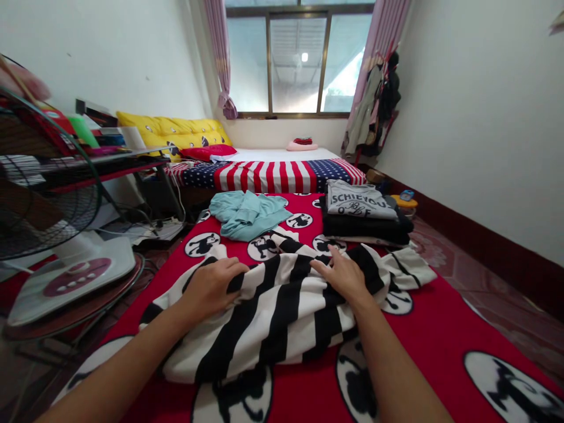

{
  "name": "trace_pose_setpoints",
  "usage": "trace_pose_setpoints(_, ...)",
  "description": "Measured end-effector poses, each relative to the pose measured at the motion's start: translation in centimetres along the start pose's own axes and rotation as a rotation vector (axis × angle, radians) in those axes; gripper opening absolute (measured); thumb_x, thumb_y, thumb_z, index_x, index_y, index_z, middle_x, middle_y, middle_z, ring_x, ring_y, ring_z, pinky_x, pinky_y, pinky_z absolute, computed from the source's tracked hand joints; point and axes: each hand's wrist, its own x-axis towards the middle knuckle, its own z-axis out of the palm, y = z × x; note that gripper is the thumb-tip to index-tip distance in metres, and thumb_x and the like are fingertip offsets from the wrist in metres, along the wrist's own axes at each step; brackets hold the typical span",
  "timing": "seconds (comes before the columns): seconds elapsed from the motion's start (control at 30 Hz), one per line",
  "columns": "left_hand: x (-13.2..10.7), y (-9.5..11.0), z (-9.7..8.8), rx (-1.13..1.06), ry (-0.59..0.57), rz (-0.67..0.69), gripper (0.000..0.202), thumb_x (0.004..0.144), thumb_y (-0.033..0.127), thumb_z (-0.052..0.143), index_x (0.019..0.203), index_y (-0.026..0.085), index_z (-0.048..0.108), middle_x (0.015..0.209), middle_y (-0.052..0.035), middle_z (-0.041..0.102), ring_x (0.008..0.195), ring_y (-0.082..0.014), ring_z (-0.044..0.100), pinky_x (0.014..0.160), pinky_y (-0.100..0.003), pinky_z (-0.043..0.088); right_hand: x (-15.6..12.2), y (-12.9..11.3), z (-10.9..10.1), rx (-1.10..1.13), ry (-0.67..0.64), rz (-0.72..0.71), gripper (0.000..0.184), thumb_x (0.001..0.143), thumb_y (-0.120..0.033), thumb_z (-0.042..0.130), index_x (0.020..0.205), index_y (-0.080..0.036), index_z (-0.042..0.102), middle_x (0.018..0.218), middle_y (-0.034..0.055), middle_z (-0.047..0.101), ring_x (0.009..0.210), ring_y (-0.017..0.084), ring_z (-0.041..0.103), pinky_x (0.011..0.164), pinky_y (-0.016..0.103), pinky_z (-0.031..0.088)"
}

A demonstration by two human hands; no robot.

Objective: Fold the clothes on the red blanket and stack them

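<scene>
A black-and-white striped sweater (pixel 282 305) lies loosely bunched across the red bed cover in front of me. My left hand (pixel 215 285) is closed on its upper left part, fingers curled into the cloth. On the upper right part, my right hand (pixel 343 275) grips the fabric, thumb and forefinger showing, the other fingers partly hidden. One sleeve (pixel 412 267) trails off to the right. Just beyond the sweater lies a crumpled light-blue garment (pixel 249 214). To its right is a stack of folded clothes, a grey printed shirt (pixel 359 201) on top of black ones (pixel 365 226).
The red cover (pixel 440 352) has round black-and-white prints. At left, a fan (pixel 79 270) stands on a round stool beside a cluttered desk (pixel 132 155). Behind is a bed with a stars-and-stripes cover (pixel 264 175). Hung clothes (pixel 374 106) are by the window's right curtain.
</scene>
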Motion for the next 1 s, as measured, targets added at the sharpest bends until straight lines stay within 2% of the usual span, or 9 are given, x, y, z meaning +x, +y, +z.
trace_pose_setpoints(0.1,-2.6,1.9,-0.8,0.081,0.074,0.170,0.026,0.079,0.017,0.061,0.104,0.026,0.064,0.103,-0.0048,0.068,0.093,-0.0247,0.063,0.079,-0.037,0.045,-0.4,-0.8,-0.5,-0.047,-0.138,-0.056,0.044,0.080,-0.058,0.058,0.112,-0.031,0.072,0.104,0.0058,0.073,0.100,0.030,0.066,0.080,0.036,0.047)
trace_pose_setpoints(0.2,-4.9,3.3,-1.0,0.033,0.006,0.235,0.026,0.080,0.027,0.065,0.106,0.027,0.062,0.102,-0.0039,0.068,0.090,-0.0245,0.064,0.078,-0.037,0.046,-0.6,-0.9,-0.7,-0.041,-0.156,-0.039,0.024,0.080,-0.045,0.059,0.088,-0.031,0.077,0.091,0.0032,0.074,0.091,0.027,0.068,0.073,0.032,0.046)
trace_pose_setpoints(0.27,-5.8,3.9,-1.3,-0.029,-0.057,0.124,0.038,0.083,0.036,0.063,0.119,0.027,0.057,0.099,-0.0043,0.070,0.088,-0.0236,0.066,0.076,-0.035,0.047,-0.5,-0.7,-0.5,-0.035,-0.111,0.007,0.030,0.085,-0.045,0.052,0.087,-0.029,0.077,0.091,0.0058,0.074,0.092,0.027,0.068,0.074,0.032,0.046)
trace_pose_setpoints(0.33,-6.1,4.4,-1.8,-0.079,-0.143,-0.055,0.052,0.087,0.042,0.055,0.135,0.026,0.046,0.090,-0.0032,0.071,0.081,-0.0217,0.068,0.070,-0.031,0.047,-0.1,-0.3,-0.2,-0.020,-0.092,0.043,0.040,0.089,-0.051,0.046,0.103,-0.026,0.074,0.101,0.0099,0.074,0.098,0.030,0.067,0.078,0.035,0.046)
trace_pose_setpoints(0.4,-6.1,5.0,-2.1,-0.100,-0.253,-0.184,0.058,0.089,0.045,0.051,0.142,0.026,0.040,0.081,-0.0011,0.071,0.075,-0.0218,0.068,0.066,-0.031,0.046,0.5,0.1,0.2,-0.033,-0.103,0.029,0.056,0.085,-0.058,0.052,0.125,-0.020,0.063,0.117,0.0148,0.069,0.107,0.032,0.063,0.083,0.037,0.046)
trace_pose_setpoints(0.47,-6.1,5.5,-2.1,-0.087,-0.354,-0.196,0.052,0.086,0.046,0.054,0.134,0.027,0.051,0.083,-0.0023,0.073,0.080,-0.0247,0.069,0.069,-0.033,0.048,1.1,0.3,0.5,-0.073,-0.146,-0.054,0.068,0.075,-0.057,0.066,0.130,-0.018,0.059,0.123,0.0168,0.066,0.111,0.033,0.061,0.084,0.036,0.045)
trace_pose_setpoints(0.63,-6.9,7.1,-1.4,0.042,-0.460,-0.145,0.044,0.079,0.026,0.056,0.123,0.022,0.060,0.101,-0.0104,0.073,0.093,-0.0307,0.068,0.079,-0.040,0.051,1.5,0.2,0.5,-0.113,-0.260,-0.230,0.018,0.074,-0.034,0.066,0.086,-0.024,0.073,0.089,0.0061,0.073,0.086,0.024,0.066,0.067,0.028,0.040)
trace_pose_setpoints(0.83,-7.4,7.6,-2.5,0.039,-0.507,-0.110,0.051,0.081,0.016,0.049,0.131,0.021,0.056,0.101,-0.0112,0.072,0.091,-0.0283,0.068,0.081,-0.041,0.052,-0.7,0.6,0.3,0.121,0.071,-0.088,0.012,0.075,-0.033,0.062,0.081,-0.022,0.064,0.066,0.0002,0.064,0.064,0.018,0.059,0.056,0.026,0.034)
trace_pose_setpoints(1.0,-9.8,4.6,-4.0,-0.167,-0.341,-0.029,0.046,0.080,0.027,0.056,0.125,0.033,0.060,0.104,-0.0025,0.072,0.091,-0.0214,0.066,0.082,-0.031,0.052,-4.8,0.8,-0.9,0.617,0.481,-0.186,0.019,0.079,-0.039,0.064,0.084,-0.021,0.058,0.075,-0.0007,0.065,0.067,0.016,0.061,0.064,0.026,0.045)
